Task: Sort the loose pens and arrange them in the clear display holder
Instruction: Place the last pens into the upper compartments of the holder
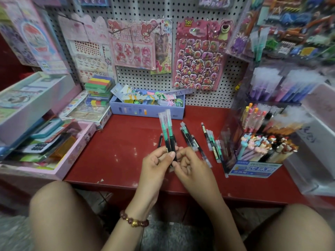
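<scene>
Pens first: I've got a bundle (167, 131) of the green-and-black ones standing upright over the red table (117, 142). My left hand (155, 160) is wrapped round the lower half. My right hand (188, 165) has its fingers curled in against the bottom ends. It's a bit blurry there, but I think it's pinching them rather than just touching.

The step right now is squaring the bundle up, I reckon. Tips for doing it well:
- keep all the clear caps pointing the same way
- tap the bottom ends level so nothing sticks out
- don't loosen the left grip until the right hand has them lined up, or they'll fan out

Plenty left to gather. The loose pens (188, 136) lie on the table just right of my hands, with a second little group (212, 140) beside the holder. One stray pen (160, 140) sits behind my left hand.

The clear holder (230, 134) stands at the right edge of the table and is already pretty full. Its front section has pens with animal toppers (262, 142), and orange and pink click pens (252, 115) are behind those. Purple and blue capped pens (282, 87) fill the higher tier. I can't tell from here which slot is free for the green ones.

Other containers: the blue box (145, 111) at the back holds ribbon clips, and the pink tray (76, 156) on the left holds assorted stationery.
</scene>
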Available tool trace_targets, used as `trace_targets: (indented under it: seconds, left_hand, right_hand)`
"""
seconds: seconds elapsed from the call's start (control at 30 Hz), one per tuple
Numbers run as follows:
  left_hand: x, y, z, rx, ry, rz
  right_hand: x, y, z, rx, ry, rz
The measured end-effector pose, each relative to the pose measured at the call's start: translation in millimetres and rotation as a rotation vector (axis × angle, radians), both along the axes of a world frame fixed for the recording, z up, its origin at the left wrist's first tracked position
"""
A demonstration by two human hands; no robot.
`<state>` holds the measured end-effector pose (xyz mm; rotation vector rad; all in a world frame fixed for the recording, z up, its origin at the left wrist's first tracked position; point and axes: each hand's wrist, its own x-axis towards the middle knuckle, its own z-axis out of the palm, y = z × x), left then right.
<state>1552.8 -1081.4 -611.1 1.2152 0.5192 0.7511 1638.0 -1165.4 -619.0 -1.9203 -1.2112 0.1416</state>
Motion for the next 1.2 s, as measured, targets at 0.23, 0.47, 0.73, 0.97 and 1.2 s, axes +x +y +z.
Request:
trace_targets:
  seconds: [0.23, 0.47, 0.73, 0.97, 1.2]
  left_hand:
    - [0, 4, -1, 0.14, 0.004, -0.087]
    - [3, 1, 6, 0.207, -0.007, -0.392]
    - [12, 3, 18, 0.322, 0.025, -0.477]
    - [38, 15, 69, 0.656, 0.005, -0.429]
    - [91, 22, 127, 0.886, -0.04, -0.351]
  right_hand:
    - [2, -2, 12, 0.305, 0.306, -0.027]
    - [25, -4, 50, 0.502, 0.527, 0.091]
    - [35, -17, 76, 0.416, 0.441, 0.176]
    - [68, -35, 111, 0.418, 0.245, 0.124]
    - [113, -52, 161, 0.772, 0.182, -0.178]
